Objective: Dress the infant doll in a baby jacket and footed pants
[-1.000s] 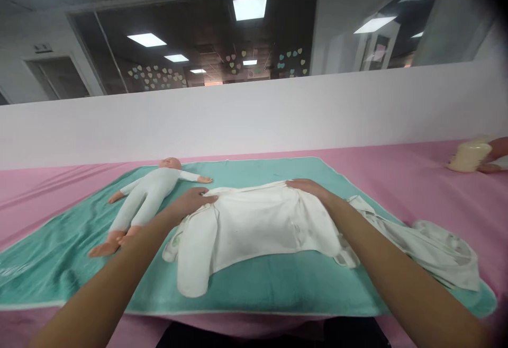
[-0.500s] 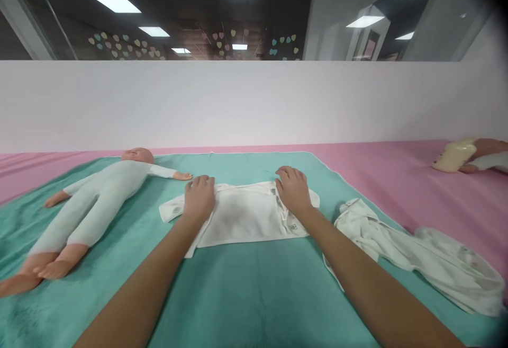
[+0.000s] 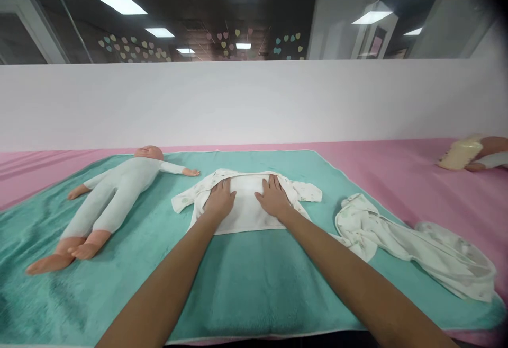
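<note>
White shirt [image 3: 245, 211] spread at the middle of the teal towel [image 3: 254, 284], its long axis running 9 to 3 o'clock, sleeves [image 3: 309, 191] reaching toward 8 and 3, straight edge facing 6. We press our left hand [image 3: 220, 198] and right hand [image 3: 273, 198] flat upon it, thumbs apart from the other fingers. Its sleeve prints are too small for us to make out. Toward 9 lies a doll [image 3: 123, 186]; toward 4, a rumpled garment [image 3: 400, 242].

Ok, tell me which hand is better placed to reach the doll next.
Likely the left hand: it lies on the white shirt, on the side nearer the doll. The right hand rests on the shirt too, but farther off, and would have to reach past the left.
</note>
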{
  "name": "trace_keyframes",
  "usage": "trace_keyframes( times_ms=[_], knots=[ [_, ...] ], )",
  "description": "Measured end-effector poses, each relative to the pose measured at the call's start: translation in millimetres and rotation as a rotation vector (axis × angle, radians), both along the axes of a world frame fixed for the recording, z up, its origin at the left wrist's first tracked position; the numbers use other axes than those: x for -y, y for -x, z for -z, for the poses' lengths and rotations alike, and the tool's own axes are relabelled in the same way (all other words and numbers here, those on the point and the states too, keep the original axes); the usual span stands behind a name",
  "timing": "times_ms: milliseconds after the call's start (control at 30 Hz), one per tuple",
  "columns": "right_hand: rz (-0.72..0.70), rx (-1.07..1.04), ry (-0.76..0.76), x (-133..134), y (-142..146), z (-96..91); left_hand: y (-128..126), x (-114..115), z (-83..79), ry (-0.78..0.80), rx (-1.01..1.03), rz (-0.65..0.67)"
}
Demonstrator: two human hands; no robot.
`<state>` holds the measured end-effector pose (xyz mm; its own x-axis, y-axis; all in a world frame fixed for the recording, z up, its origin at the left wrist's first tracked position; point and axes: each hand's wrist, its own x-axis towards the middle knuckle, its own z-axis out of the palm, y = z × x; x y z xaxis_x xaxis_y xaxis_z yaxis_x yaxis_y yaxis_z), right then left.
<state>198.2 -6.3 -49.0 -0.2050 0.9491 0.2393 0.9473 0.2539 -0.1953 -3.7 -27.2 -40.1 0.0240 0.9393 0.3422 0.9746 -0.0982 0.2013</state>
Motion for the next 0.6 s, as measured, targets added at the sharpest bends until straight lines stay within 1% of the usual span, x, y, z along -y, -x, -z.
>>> trace_keyframes(
  times_ms=[67, 133, 167, 267, 400, 500, 533, 600],
  knots=[
    [0.013, 0.012, -0.041, -3.1, 0.8, -0.3, -1.0, 1.4, -2.0, -0.021, -0.007, -0.003],
    [0.015, 0.024, -0.070, -6.3, 1.8, -0.6, -2.0, 1.7, -2.6, -0.005, -0.005, -0.002],
    [0.014, 0.033, -0.061, -8.5, 2.0, -0.7, -1.8, 1.3, -2.4, 0.015, 0.001, -0.012],
    [0.006, 0.068, 0.009, -17.3, 0.9, -0.6, 0.8, -1.0, -1.1, 0.083, 0.027, -0.046],
    [-0.012, 0.077, 0.109, -30.5, -1.6, 1.2, 3.9, -5.2, -1.0, 0.160, 0.032, -0.051],
    [-0.016, 0.073, 0.164, -33.4, -2.5, 1.7, 2.8, -12.1, -2.9, 0.256, 0.034, -0.055],
    [-0.023, 0.076, 0.143, -32.2, -2.4, 1.4, 1.7, -15.4, -3.4, 0.288, 0.042, -0.065],
    [-0.067, 0.076, 0.028, -27.4, -1.1, 0.9, -1.2, -23.0, -3.6, 0.320, 0.060, -0.095]
  ],
)
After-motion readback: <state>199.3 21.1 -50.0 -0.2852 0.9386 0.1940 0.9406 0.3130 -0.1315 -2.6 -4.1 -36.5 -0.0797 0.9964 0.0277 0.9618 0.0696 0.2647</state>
